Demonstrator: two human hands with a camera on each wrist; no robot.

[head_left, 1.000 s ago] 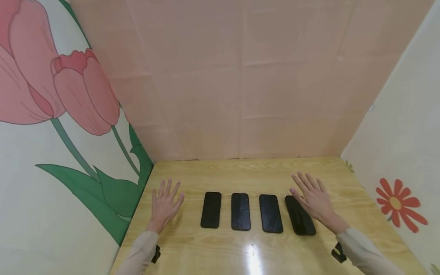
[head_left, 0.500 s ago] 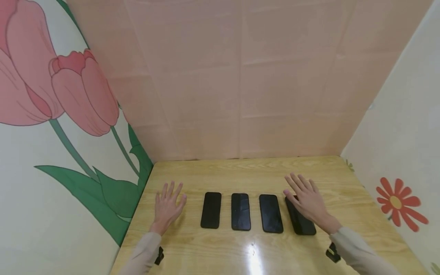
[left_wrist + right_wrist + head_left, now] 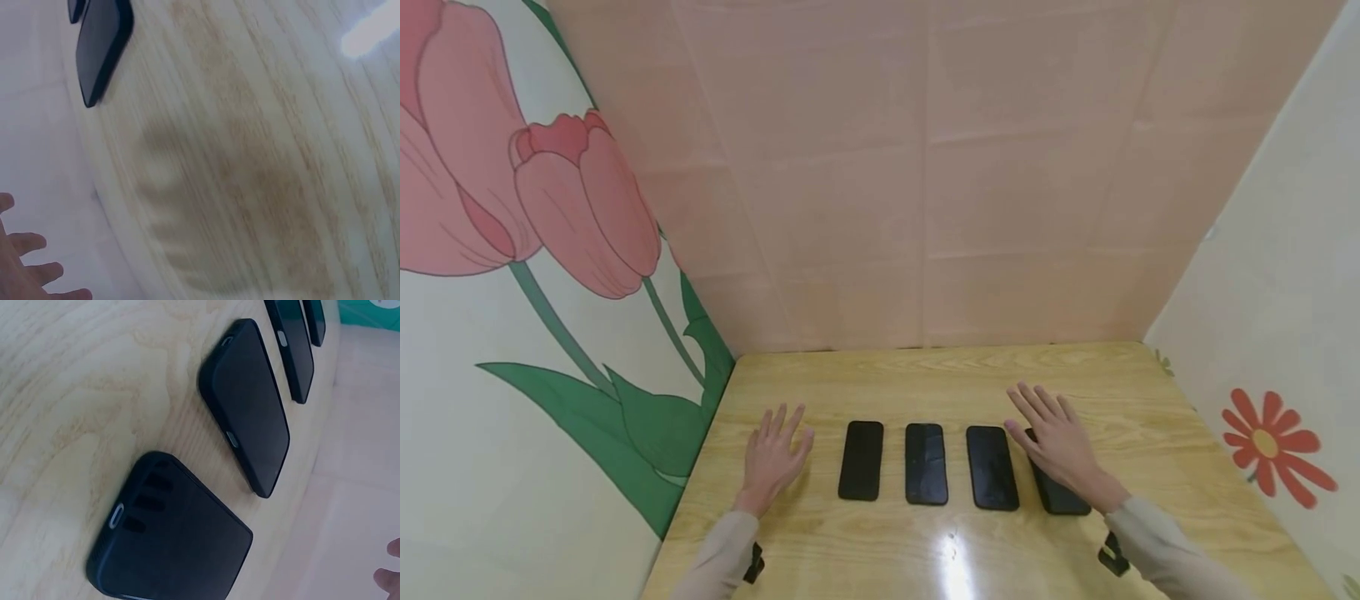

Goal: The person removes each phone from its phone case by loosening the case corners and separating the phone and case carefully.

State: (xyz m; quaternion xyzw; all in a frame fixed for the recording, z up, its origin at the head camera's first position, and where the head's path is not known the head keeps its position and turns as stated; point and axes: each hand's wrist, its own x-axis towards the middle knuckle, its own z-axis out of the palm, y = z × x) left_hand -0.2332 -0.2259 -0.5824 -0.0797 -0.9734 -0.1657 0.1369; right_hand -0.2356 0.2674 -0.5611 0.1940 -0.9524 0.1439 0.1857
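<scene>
Several black smartphones lie screen-up in a row on the wooden table (image 3: 880, 542). In the head view these are the leftmost phone (image 3: 861, 461), a second phone (image 3: 926, 464), a third phone (image 3: 992, 468) and the rightmost phone (image 3: 1062, 497). My left hand (image 3: 775, 461), fingers spread, hovers left of the row and holds nothing; its shadow falls on the wood in the left wrist view. Over the rightmost phone is my right hand (image 3: 1058, 446), also bare with straight fingers, hiding part of that phone. The right wrist view shows this phone (image 3: 178, 534) up close, with finger reflections on its screen.
A pink panel (image 3: 925, 183) stands behind the table's far edge. White walls flank both sides, one with painted tulips (image 3: 583, 200), the other with a red flower (image 3: 1270, 446). Bright glare (image 3: 953, 562) shines on the tabletop near the front.
Both hands have drifted inward: the left one a little to the right, the right one to the left, farther across the rightmost phone's top. The phones stay where they were.
</scene>
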